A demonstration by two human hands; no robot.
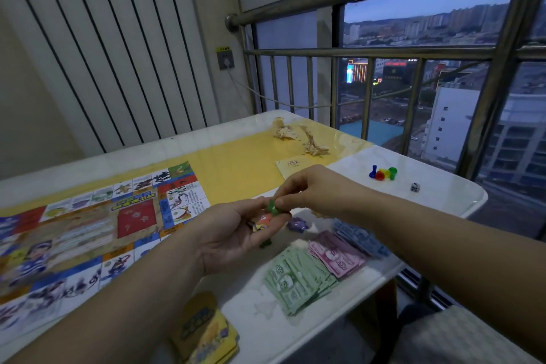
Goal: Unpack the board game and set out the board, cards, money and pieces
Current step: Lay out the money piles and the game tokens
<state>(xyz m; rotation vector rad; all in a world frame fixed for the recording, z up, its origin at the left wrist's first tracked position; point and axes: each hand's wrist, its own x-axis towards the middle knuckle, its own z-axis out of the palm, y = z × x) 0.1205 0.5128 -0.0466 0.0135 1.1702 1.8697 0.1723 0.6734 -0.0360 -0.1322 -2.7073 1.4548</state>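
In the head view, the right hand (313, 192) pinches a small green piece (272, 206) between thumb and fingertips, its grip clamped on it. Directly beneath, the left hand (233, 233) lies palm-up, fingers loosely curled around a few small colourful tokens (261, 223); its grip is cupped rather than closed tight. Both hands hover above the table (443, 195), not touching it.

Left of the grip lies the board (88, 233), unfolded flat. Just below and right of the grip sit the money stacks: green notes (298, 278), pink notes (339, 257) and blue notes (359, 238), fanned and overlapping. A purple piece (297, 224) rests just beside the left fingertips. Far beyond the grip, to the right, stand the coloured pawns (383, 173) with a die (415, 187) near them. The yellow cards (206, 331) lie nearest the person, overhanging the table edge.

The risks, as I judge them: the green piece is tiny and held only at the tips, so it could slip and bounce onto the notes or off the table. The open left palm could tip and spill its tokens. A forearm lowered carelessly could sweep the loose notes, or knock the overhanging cards to the floor.
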